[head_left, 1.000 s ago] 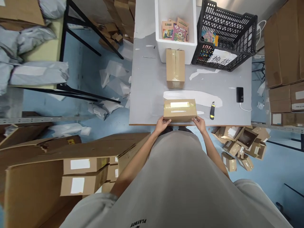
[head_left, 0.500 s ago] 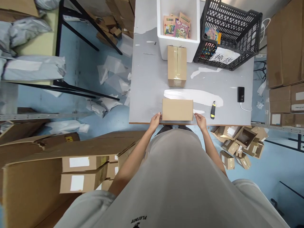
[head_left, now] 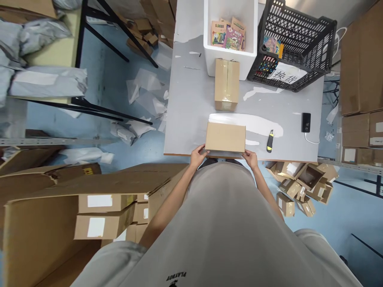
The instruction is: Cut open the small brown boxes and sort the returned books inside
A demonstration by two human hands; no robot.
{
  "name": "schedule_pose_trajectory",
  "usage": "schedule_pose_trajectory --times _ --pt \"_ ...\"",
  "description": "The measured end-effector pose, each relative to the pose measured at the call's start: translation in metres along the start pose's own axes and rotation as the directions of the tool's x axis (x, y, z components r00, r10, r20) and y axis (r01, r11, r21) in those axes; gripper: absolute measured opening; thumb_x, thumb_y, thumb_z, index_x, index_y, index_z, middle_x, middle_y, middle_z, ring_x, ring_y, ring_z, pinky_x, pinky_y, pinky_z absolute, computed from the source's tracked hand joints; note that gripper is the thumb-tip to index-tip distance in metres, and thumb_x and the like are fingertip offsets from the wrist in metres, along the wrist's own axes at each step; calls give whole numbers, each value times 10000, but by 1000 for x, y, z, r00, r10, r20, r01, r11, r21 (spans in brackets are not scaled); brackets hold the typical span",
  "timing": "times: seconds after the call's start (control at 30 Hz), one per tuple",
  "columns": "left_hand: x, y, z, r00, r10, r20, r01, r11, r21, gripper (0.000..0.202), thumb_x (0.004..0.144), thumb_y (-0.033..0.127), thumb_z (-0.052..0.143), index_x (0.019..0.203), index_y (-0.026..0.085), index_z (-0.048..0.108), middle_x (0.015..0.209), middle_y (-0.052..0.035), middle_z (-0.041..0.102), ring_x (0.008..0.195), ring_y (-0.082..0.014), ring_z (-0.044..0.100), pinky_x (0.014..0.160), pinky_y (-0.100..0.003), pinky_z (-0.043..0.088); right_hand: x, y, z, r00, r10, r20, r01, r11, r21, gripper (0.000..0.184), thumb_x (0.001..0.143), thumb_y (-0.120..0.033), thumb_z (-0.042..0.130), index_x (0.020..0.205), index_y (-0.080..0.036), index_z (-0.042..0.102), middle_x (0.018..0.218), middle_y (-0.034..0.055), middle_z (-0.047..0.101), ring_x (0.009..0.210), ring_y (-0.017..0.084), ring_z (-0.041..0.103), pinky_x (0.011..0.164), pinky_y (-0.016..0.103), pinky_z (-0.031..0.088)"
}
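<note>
A plain brown cardboard box sits at the near edge of the grey table, turned slightly. My left hand has its fingers closed at the box's near left corner. At the near right corner my right hand pinches the box's lower edge; its fingertips are partly hidden beside the cardboard. Farther back, a second box, closed with clear tape, stands against a white bin. To the right of my right hand lies a black and yellow utility knife.
Small colourful books lie inside the white bin. Beside it stands a black plastic crate with a paper sign. A black device with a cable rests at the right. Boxes crowd the floor on both sides, including a large open carton.
Both hands have moved in to the box's near corners, the right one from slightly apart. The box has turned a little. The view has shifted slightly.
</note>
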State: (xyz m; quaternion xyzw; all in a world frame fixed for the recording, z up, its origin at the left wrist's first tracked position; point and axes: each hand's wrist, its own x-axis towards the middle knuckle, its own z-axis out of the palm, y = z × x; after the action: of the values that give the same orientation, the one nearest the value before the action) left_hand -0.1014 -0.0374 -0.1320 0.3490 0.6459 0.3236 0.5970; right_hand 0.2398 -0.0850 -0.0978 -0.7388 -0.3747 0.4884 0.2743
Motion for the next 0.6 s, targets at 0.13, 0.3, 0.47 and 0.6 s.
schedule_pose_trajectory --times 0.13,0.3,0.47,0.6 --pt "-1 30 -3 983 167 -76 -163 986 46 557 848 485 906 1296 162 843 1397 -141 818 1380 -345 751 1318 -516 531 -3 -25 -10 997 -30 -71 32 999 27 534 859 -604 838 1199 -200 915 1278 92 882 1298 407 822 1199 558 627" --pt "3 69 -4 955 286 -82 -269 948 173 570 979 629 800 1314 172 855 1334 -130 815 1273 -316 777 1191 -469 628 3 -59 -23 980 -99 -176 96 995 -26 464 877 -671 857 1080 -265 950 1184 41 900 1267 437 826 1158 579 648" --pt "10 67 -2 976 199 -86 -181 967 182 520 917 589 869 1201 153 879 1260 -147 845 1174 -334 812 1149 -495 648 6 -63 -17 984 -84 -158 72 994 -79 386 904 -628 832 990 -270 947 1139 43 911 1219 433 838 1108 546 661" --pt "12 48 -6 983 155 -94 -141 980 139 507 968 571 798 1249 154 859 1340 -150 845 1257 -338 797 1193 -495 622 5 -49 -16 985 -109 -136 98 992 -84 436 979 -630 724 1031 -251 933 1213 71 905 1273 404 816 1166 531 625"
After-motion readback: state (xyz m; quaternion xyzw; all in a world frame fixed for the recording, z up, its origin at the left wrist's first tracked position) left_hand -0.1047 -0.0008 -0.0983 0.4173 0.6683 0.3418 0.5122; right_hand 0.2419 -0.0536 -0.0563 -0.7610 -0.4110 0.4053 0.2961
